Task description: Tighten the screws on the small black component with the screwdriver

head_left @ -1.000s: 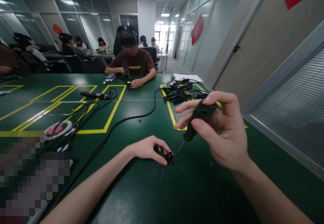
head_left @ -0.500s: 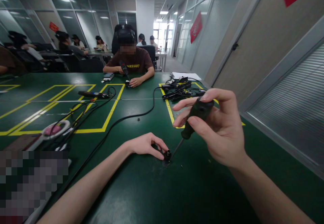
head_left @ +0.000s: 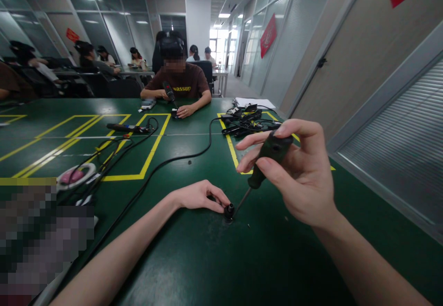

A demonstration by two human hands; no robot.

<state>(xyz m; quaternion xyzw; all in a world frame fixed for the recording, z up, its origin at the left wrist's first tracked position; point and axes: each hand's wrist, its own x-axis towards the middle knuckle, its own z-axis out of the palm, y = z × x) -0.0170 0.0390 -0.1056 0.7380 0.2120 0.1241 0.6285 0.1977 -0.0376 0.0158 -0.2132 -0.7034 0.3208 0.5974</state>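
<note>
Between the thumb and fingers of my left hand (head_left: 202, 196) is a small black cylindrical part (head_left: 229, 211), resting on the green table (head_left: 194, 260). I cannot make out its exact kind. My right hand (head_left: 301, 172) grips the dark green handle of a screwdriver (head_left: 256, 175), thumb on one side and fingertips on the other. The thin shaft slants down to the left, and its tip is at the right side of the black part. Whether the tip touches it is too small to tell. A tiny light fragment (head_left: 248, 225) lies just right of the part.
A black cable (head_left: 166, 162) curves across the table to a tangle of black cables (head_left: 247, 120) at the back right. On the left lie a dark pen-like tool (head_left: 126, 128) and a white tape roll (head_left: 76, 177). Opposite, a person (head_left: 176, 82) works with a power screwdriver (head_left: 169, 91).
My left fingers and the black part have shifted very slightly, and more of the part shows. The screwdriver stays at nearly the same angle in my right hand.
</note>
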